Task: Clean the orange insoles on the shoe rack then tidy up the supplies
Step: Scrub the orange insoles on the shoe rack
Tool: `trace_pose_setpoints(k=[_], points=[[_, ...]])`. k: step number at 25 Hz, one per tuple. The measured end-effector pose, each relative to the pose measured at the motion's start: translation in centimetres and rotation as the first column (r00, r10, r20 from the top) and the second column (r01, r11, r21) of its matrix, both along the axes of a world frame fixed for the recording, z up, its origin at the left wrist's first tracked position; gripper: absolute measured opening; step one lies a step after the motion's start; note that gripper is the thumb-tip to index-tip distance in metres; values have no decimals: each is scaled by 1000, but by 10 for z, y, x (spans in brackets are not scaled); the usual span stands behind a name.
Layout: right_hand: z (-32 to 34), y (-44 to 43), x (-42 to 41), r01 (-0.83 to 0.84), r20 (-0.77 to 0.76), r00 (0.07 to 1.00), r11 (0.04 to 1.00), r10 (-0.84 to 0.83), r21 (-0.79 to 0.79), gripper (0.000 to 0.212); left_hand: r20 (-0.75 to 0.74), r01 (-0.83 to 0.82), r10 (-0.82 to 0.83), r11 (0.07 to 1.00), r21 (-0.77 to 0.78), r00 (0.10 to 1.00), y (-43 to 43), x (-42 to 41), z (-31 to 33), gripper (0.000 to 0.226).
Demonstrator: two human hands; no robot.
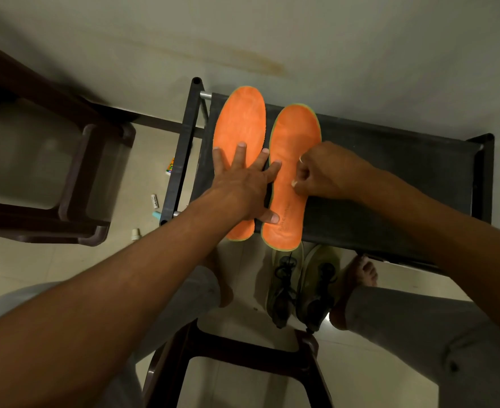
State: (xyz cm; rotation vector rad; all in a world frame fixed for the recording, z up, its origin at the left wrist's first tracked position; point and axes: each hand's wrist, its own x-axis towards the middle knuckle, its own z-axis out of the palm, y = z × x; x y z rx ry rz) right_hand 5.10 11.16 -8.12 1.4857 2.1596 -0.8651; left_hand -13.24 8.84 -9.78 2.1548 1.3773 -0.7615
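While the left hand (243, 184) presses flat, fingers spread, across both orange foam insoles (240, 119) atop the black fabric shoe rack (390, 172), the right hand (322, 175) sits curled on one, seemingly empty. Cleaning looks underway, and firm scrubbing comes next.

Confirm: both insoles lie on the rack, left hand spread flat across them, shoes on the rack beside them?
No: the head view shows the shoes on the floor in front of the rack, by the feet. Both insoles do lie on the rack, left hand spread flat across them.

orange insoles (294, 136) flat on rack (390, 160)
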Motion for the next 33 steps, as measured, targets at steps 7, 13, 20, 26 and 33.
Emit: trace_pose_setpoints(k=[7,13,20,26,33], points=[[-13,21,3,154,-173,983,815,-67,559,30,1,-5,5,1000,3,1000,-1,2,0,116],[-9,22,-3,-58,-100,992,987,74,147,22,-1,-1,1,1000,-7,1000,0,1,0,115],[-26,33,-9,78,-113,993,851,-22,519,34,14,-13,13,1000,1,1000,-1,1,1,120],[-8,28,-3,-78,-165,982,995,88,68,23,87,-94,95,995,-19,992,-3,-1,1,132],[-30,25,-16,86,-151,988,859,-10,504,31,96,-146,147,989,-20,984,-3,0,2,148]])
